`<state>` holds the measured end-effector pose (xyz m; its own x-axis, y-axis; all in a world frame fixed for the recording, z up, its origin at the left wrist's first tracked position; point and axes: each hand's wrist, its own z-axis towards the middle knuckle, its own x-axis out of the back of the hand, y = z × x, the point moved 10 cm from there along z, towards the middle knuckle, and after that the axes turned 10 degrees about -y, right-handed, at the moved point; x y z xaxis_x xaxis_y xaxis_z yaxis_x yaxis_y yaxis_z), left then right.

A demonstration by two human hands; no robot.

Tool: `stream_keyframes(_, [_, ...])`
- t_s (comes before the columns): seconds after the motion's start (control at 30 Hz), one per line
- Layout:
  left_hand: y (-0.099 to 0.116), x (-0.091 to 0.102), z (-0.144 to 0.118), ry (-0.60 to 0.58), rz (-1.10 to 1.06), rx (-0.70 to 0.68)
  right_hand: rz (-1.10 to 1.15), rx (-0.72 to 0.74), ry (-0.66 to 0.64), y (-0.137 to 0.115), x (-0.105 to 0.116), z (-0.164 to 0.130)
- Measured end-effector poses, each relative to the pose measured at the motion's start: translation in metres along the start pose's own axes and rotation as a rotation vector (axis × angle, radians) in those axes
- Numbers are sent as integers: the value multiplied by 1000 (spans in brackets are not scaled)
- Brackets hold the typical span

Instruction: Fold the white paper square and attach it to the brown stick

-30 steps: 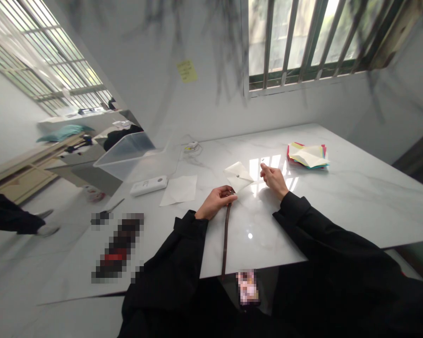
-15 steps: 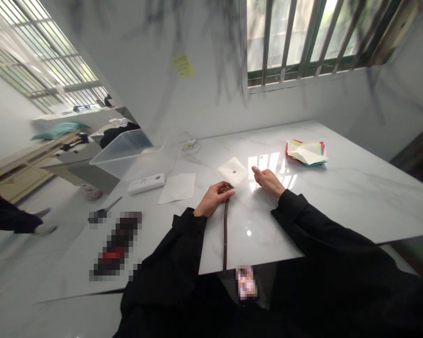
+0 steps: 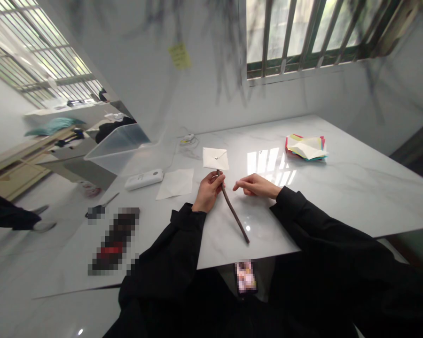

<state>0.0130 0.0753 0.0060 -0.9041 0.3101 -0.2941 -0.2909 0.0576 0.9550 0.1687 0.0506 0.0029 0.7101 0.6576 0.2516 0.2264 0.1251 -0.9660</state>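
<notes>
My left hand (image 3: 208,191) is closed round the upper end of a thin brown stick (image 3: 234,213), which slants down to the right above the white table. At the stick's top sits a square of folded white paper (image 3: 210,159) with a small dark fastener at its middle. To the right of the stick is my right hand (image 3: 258,185), holding nothing, its index finger stretched out towards the stick and the other fingers curled. It stays apart from both stick and paper.
Left of my hands lie a white paper sheet (image 3: 176,183), a white oblong device (image 3: 144,179), scissors (image 3: 102,209) and a blurred-out dark item (image 3: 114,244). A stack of coloured paper (image 3: 306,148) is at the right. A phone (image 3: 246,277) rests below the table edge. Another person's legs (image 3: 10,211) show far left.
My left hand has shifted slightly left and turned the stick, so its lower end swings right. The paper has moved left and up with it. My right hand has dropped and come closer to the stick.
</notes>
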Motion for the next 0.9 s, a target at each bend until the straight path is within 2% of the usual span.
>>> stream_keyframes(0.07, [2,6,2,48,-32,-38,76,-1,-198,-7,-28,-1])
stream_keyframes(0.13, [3,8,3,68,-59,-64,118,8,-288,-12,-42,-3])
stream_keyframes(0.27, [6,3,4,41,-99,-83,115,20,-295,-16,-46,-3])
stream_keyframes(0.37, [9,-6,5,-20,-123,-67,148,4,-282,-12,-43,-1])
stream_keyframes(0.5, [10,-10,12,-87,-159,-17,237,4,-220,-9,-35,1])
stream_keyframes(0.57, [10,0,19,-33,-229,-31,240,9,-187,-8,-31,3])
stream_keyframes(0.67, [2,19,30,110,-361,-11,216,-5,-181,-6,-30,4])
stream_keyframes(0.9, [8,26,40,112,-436,-65,104,-49,-315,-2,-43,1])
